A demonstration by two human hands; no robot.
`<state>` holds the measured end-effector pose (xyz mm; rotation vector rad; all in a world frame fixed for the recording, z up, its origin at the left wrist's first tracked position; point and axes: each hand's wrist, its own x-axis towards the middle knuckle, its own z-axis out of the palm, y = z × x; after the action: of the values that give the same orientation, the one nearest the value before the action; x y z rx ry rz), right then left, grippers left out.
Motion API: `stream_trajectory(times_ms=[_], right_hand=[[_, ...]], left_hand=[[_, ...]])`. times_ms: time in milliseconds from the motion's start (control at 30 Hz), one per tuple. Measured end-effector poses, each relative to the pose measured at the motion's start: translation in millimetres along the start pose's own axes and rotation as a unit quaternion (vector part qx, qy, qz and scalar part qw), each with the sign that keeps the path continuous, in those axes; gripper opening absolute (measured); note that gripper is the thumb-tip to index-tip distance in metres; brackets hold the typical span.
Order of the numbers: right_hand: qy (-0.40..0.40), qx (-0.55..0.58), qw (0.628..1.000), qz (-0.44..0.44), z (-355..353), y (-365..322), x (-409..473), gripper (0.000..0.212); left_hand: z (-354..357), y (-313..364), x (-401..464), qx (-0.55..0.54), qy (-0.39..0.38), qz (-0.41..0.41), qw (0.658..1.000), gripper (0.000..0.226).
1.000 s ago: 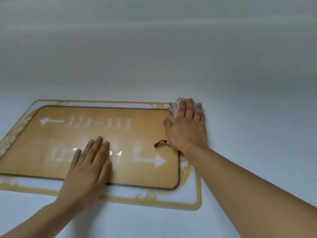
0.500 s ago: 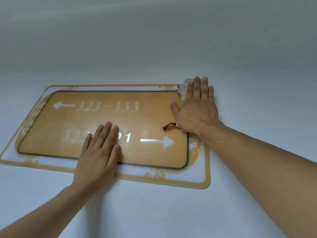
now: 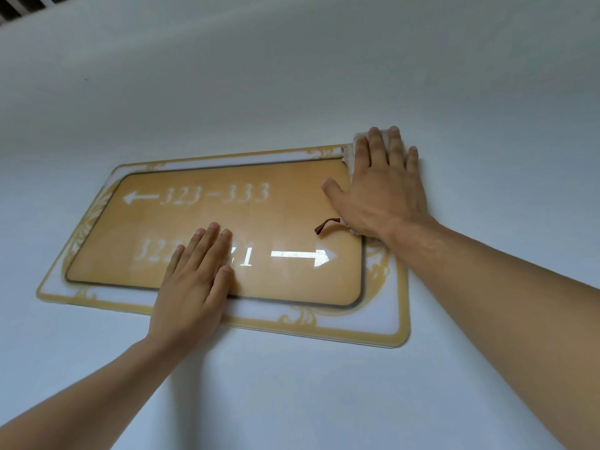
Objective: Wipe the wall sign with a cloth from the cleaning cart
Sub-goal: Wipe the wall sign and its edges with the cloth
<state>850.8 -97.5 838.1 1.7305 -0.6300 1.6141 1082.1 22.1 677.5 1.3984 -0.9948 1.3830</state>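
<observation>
A yellow wall sign [image 3: 282, 209] with white room numbers, two arrows and a pale ornamented border hangs on the white wall. My right hand [image 3: 383, 186] lies flat over the sign's top right corner and presses a light cloth [image 3: 350, 155] against it. Only the cloth's edge shows past my fingers, and a dark brown strap [image 3: 326, 224] sticks out under my palm. My left hand [image 3: 194, 280] rests flat on the sign's lower middle, fingers apart, covering part of the lower number.
The white wall [image 3: 292, 76] fills nearly the whole view around the sign. A slatted vent [image 3: 22, 4] shows in the top left corner.
The view has tilted upward, so the sign sits higher and more upright in frame. My right hand with the cloth stays on the top right corner; my left hand keeps its place.
</observation>
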Motion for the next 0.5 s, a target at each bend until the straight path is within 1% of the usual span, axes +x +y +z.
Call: stream_trajectory(times_ms=[167,267,500], right_hand=[[0.008,0.016,1.000,-0.014,5,1,4,0.090],[0.011,0.002,1.000,-0.017,5,-2,10,0.088],[0.008,0.003,1.000,-0.008,6,-1,12,0.086]], left_hand=[[3,-4,-3,-0.015,0.017,-0.002,1.000,0.057],[3,-6,0,-0.021,0.023,0.003,1.000,0.058],[-4,-1,5,0.010,0.012,0.008,1.000,0.065]])
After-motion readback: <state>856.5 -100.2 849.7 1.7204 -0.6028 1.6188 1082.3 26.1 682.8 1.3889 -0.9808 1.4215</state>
